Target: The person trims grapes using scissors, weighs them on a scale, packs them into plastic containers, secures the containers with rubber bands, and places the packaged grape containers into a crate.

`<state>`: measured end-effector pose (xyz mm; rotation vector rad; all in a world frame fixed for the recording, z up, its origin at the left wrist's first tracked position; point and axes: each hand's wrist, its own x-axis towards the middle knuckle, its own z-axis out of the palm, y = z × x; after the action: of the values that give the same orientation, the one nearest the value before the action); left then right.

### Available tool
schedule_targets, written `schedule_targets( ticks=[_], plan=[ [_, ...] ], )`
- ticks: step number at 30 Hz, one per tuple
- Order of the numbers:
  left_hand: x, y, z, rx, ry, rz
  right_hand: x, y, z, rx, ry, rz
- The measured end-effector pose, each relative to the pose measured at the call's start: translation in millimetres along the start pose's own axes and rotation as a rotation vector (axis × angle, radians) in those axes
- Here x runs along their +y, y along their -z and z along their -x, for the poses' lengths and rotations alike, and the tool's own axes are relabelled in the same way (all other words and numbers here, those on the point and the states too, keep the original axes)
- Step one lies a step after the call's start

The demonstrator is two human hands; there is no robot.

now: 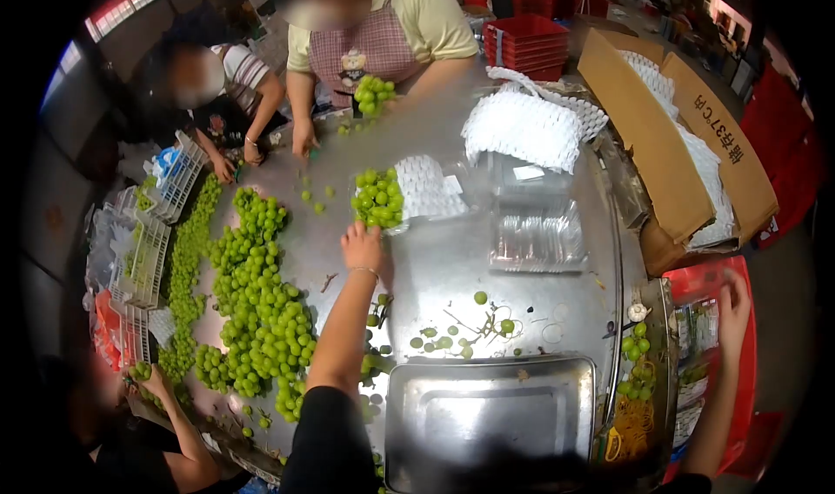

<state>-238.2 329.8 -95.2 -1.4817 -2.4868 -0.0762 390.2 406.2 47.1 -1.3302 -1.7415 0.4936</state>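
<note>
My left hand [363,249] reaches across the metal table, its fingers stretched against the near edge of a bunch of green grapes [377,200]. Those grapes lie at one end of a clear plastic tray lined with white foam netting [428,187]. To the far right, my right hand [735,307] is raised over a red crate [741,407], fingers extended and slightly blurred; I see nothing held in it. Packed clear boxes [693,372] sit inside that crate. Left of my left arm spreads a big pile of green grapes [261,303].
A metal tray [491,368] lies in front of me. Stacked clear trays [537,237] and foam nets [526,129] stand beyond. A cardboard box [648,146] is at right. Loose grapes [506,326] and stems litter the table. Co-workers handle grapes opposite and at left, beside white baskets [142,259].
</note>
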Motion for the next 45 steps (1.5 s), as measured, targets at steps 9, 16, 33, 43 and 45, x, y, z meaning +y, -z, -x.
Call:
schedule_targets(
  ticks=[9, 16, 33, 43, 45],
  plan=[
    [-43.6, -58.2, 84.9, 0.095, 0.779, 1.052, -61.4, -27.4, 70.1, -0.131, -0.105, -0.197],
    [-26.6, 44.2, 101.0, -0.23, 1.054, 1.943, -164.4, -90.5, 127.4, -0.371, -0.122, -0.394],
    [26.4, 248.7, 394.4, -1.042, 0.693, 2.082, -140.2, -87.1, 266.6, -0.288, -0.409, -0.516],
    [-119.0, 301.2, 403.4, 1.16, 0.357, 1.535, -172.7, -33.2, 266.0, -0.018, -0.243, -0.408],
    [-114.7, 301.5, 404.1, 1.069, 0.287, 1.593, -185.5, -45.9, 273.2, -0.054, -0.092, -0.266]
  ],
)
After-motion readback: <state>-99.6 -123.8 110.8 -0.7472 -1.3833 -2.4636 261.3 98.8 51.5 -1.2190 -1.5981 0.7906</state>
